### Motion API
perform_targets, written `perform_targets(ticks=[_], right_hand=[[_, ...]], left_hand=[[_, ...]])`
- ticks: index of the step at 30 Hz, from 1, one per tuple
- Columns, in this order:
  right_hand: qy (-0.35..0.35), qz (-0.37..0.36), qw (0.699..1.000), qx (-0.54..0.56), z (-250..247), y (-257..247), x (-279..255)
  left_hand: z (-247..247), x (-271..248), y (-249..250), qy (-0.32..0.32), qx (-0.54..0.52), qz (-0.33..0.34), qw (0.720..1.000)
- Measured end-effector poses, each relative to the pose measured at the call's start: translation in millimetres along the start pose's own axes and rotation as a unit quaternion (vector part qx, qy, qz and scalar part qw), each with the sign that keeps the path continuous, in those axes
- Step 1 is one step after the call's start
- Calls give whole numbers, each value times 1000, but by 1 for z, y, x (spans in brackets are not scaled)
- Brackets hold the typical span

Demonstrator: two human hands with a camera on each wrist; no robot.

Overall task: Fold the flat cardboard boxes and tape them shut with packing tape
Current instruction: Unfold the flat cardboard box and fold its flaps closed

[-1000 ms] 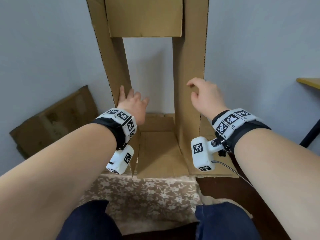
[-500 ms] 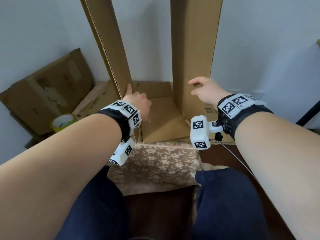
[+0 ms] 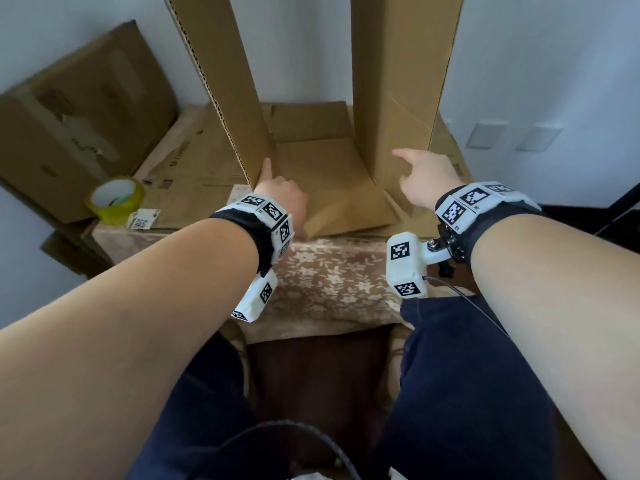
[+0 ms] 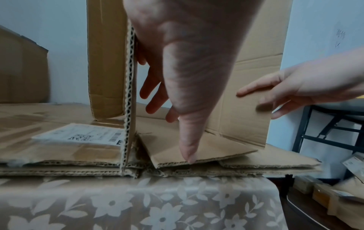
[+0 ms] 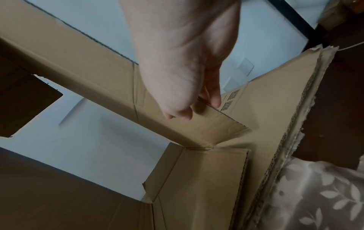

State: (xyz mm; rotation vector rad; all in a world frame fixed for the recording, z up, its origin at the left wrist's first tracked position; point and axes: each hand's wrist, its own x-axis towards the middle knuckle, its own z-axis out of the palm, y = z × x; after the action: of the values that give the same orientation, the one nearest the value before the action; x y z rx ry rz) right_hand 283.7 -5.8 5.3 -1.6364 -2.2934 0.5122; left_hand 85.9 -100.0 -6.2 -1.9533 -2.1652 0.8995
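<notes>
Cardboard fills the middle of the scene: a half-opened cardboard box (image 3: 398,81) stands upright on a stack of flattened cardboard sheets (image 3: 194,168) that lies on the worktop (image 3: 332,282), which is covered with a beige floral cloth. Two tall panels of the box rise out of the top of the head view, and one bottom flap (image 3: 332,188) lies folded inward between them, flat on the stack.

The left hand (image 3: 280,199) is at the foot of the box's left panel. Its fingers are extended, not curled around anything; the wrist view shows the thumb (image 4: 189,147) pointing down with its tip on the front edge of the folded flap, while the other fingers (image 4: 151,91) reach in just beside the inner face of the left panel's corrugated edge.

The right hand (image 3: 426,178) is at the foot of the box's right panel, fingers straight and loosely spread. From the left wrist view its fingers lie against the outer face of that panel; from its own wrist view the thumb (image 5: 177,107) rests on the panel and the fingertips (image 5: 214,99) touch the panel's edge.

A roll of yellowish packing tape (image 3: 116,199) sits well to the left of the box, at the near left corner of the stack, with a small printed label (image 3: 142,220) just beside it. Left of the box beyond the tape, another large cardboard box (image 3: 69,116) leans against the pale wall.
</notes>
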Motion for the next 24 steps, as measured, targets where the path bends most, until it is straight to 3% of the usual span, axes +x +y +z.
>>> perform_targets(ticks=[9,15,24], right_hand=[[89,35,995,28,0,-1,7],[108,52,991,54,-4,-4,10],[124,7,990,72,-41,-27,7]], left_hand=[[7,17,17,-48,9,-5,999],[-2,10,17,-68,29,-1,997],[-37,-6,-42,37,70,-44,996]])
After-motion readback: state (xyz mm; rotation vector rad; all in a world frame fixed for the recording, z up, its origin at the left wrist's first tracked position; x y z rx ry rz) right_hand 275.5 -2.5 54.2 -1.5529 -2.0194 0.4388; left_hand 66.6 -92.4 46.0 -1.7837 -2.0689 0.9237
